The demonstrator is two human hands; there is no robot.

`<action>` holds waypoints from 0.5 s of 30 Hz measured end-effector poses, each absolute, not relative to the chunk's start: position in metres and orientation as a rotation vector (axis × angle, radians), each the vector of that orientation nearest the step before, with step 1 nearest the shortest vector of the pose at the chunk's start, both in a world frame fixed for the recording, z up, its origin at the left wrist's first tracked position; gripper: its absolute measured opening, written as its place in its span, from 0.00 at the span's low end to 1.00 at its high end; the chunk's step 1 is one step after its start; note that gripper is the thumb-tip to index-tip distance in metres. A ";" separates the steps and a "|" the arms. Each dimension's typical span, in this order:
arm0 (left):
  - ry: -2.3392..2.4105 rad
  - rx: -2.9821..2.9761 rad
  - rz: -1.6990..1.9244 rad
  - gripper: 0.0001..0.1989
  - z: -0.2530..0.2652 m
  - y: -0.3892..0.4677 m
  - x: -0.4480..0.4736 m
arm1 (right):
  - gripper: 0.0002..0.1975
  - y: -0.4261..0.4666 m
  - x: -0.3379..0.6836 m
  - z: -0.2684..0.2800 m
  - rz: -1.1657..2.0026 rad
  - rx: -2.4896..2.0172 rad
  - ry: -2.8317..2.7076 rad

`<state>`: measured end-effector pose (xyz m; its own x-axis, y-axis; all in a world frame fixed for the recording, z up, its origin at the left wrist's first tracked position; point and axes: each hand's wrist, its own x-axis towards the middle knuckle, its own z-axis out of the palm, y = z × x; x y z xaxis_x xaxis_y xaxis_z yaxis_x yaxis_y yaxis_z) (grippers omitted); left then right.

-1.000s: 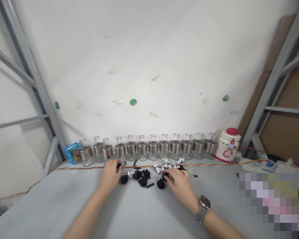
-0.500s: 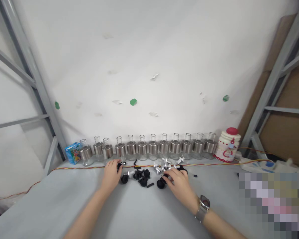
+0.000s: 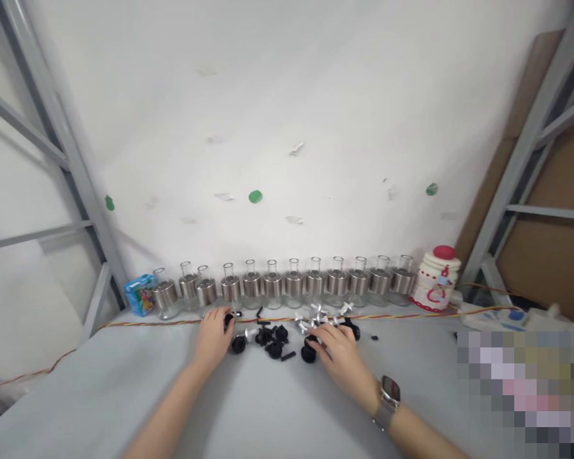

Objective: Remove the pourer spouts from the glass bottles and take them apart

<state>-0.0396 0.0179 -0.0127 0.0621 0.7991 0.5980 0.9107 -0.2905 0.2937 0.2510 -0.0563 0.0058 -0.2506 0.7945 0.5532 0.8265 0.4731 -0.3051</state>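
My left hand (image 3: 213,335) rests on the grey table, its fingers curled around a small black part (image 3: 228,320), mostly covered by the thumb and fingers. Beside it on the table is a black round cap (image 3: 238,345) with a silver stem. My right hand (image 3: 340,349), wearing a watch (image 3: 391,387), has thumb and fingertips closed on another black round cap (image 3: 309,354). Between the hands lies a group of black caps (image 3: 274,349) and a short black stick (image 3: 288,356). Silver cross-shaped pieces (image 3: 319,313) are heaped just beyond my right fingers.
A row of glass bottles (image 3: 294,282) with metal collars stands along the wall. A blue box (image 3: 140,294) is at the left end, a white jar with red lid (image 3: 436,280) at the right. A twisted red-yellow wire (image 3: 172,322) crosses the table.
My right hand has shifted slightly left, its fingertips now over the black round cap. My left hand stays in the same place.
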 end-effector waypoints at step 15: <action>-1.762 -2.160 -1.025 0.10 -0.013 0.015 -0.038 | 0.12 -0.058 0.248 0.001 0.065 -1.426 -2.093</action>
<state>-0.0378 0.0154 -0.0129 0.0649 0.7975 0.5998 0.9156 -0.2867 0.2820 0.2479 -0.0582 0.0005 -0.2437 0.8615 0.4455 0.8320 0.4217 -0.3604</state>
